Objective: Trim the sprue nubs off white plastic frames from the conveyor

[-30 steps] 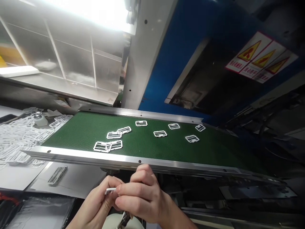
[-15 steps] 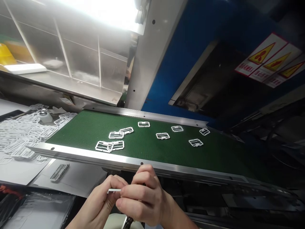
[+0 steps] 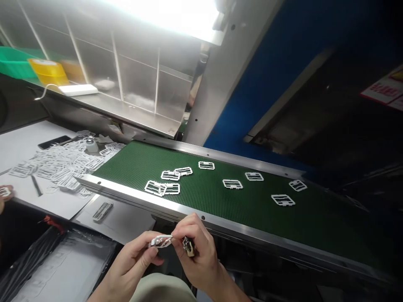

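My left hand [image 3: 134,256] pinches the left end of a small white plastic frame [image 3: 161,241], which is tilted and seen at a slant. The thumb and fingertip of my right hand [image 3: 198,247] touch the frame's other end. Also within my right hand is a small hand tool [image 3: 189,246], dark with a cream-coloured part; most of it is hidden, so its exact kind cannot be made out. Both hands are just below the near rail of a green conveyor belt [image 3: 201,197]. Several like frames [image 3: 233,184] lie spread over the belt, some overlapping.
A big pile of white frames [image 3: 66,163] covers part of the left table, around a white bottle [image 3: 92,145]. A phone [image 3: 54,142] lies behind it. Another person's hand [image 3: 6,193] shows at the left edge. A grey block [image 3: 103,212] lies below the rail.
The view has swung left. My hands have turned the white frame from edge-on to slanted, and my right fingers have drawn back, uncovering more of it and the tool.
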{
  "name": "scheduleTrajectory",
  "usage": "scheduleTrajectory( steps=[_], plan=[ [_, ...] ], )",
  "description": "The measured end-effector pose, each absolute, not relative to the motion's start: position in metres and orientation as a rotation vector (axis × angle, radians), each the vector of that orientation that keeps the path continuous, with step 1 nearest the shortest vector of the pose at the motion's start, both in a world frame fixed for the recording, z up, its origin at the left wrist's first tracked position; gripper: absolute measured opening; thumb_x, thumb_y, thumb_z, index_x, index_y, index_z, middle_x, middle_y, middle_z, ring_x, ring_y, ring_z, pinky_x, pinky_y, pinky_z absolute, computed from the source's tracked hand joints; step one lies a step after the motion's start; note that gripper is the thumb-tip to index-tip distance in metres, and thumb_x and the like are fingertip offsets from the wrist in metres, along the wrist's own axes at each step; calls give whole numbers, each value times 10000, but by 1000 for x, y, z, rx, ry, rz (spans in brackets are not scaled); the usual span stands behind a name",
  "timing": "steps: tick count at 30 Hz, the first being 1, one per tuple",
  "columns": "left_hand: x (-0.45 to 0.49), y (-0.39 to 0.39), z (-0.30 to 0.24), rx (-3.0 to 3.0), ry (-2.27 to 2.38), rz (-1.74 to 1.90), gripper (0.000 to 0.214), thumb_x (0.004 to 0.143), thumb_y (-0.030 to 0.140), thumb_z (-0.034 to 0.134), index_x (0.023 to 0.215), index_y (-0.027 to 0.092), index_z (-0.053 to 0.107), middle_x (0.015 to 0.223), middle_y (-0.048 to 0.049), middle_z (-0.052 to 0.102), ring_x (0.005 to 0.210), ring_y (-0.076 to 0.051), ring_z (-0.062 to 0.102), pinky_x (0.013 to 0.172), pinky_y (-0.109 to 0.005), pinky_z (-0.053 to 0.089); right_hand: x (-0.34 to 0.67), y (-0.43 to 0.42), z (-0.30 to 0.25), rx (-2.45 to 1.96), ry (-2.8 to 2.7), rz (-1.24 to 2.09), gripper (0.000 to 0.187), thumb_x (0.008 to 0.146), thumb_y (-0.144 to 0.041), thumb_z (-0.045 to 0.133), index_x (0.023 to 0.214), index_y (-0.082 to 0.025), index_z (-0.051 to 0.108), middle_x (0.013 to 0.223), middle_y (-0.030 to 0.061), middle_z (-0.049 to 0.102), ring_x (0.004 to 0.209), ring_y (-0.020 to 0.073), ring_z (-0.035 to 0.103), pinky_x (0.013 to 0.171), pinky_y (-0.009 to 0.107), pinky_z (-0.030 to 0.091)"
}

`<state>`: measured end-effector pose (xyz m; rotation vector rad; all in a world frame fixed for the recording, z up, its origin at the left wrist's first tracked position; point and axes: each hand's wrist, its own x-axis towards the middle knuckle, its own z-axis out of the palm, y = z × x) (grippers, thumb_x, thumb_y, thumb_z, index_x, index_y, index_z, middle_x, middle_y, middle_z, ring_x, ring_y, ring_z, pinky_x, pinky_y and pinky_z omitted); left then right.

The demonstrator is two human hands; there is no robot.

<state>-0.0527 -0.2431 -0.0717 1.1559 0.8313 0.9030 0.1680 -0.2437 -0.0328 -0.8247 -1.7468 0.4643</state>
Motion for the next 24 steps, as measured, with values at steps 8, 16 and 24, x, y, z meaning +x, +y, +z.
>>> scheduleTrajectory(
  steps=[8, 16, 24],
  plan=[
    [-94, -247, -72, 1240, 645, 1053, 553, 1096, 752, 581, 1361, 334, 829, 1374, -89, 821, 1233, -296, 771, 1122, -386, 637, 127, -219, -30, -502, -1859, 421, 219, 1088, -79, 652, 1245, -228, 684, 1005, 45, 774, 905, 197, 696, 796, 356, 613],
    [-109, -258, -69, 1340, 790, 1036, 713, 1122, 796, 404, 1628, 360, 654, 1646, -99, 610, 1519, -375, 578, 1244, -435, 535, 111, -214, -14, -552, -1907, 427, 208, 1166, -283, 675, 1364, -219, 663, 1113, 85, 776, 1020, 225, 736, 867, 383, 655],
    [-101, -267, -64, 1333, 1090, 1209, 666, 1113, 792, 451, 1679, 477, 609, 1761, -20, 523, 1689, -349, 440, 1342, -417, 473, 126, -230, 5, -921, -2174, 212, 386, 1153, -473, 704, 1405, -181, 712, 1189, 96, 804, 989, 257, 722, 852, 438, 577]
  ],
)
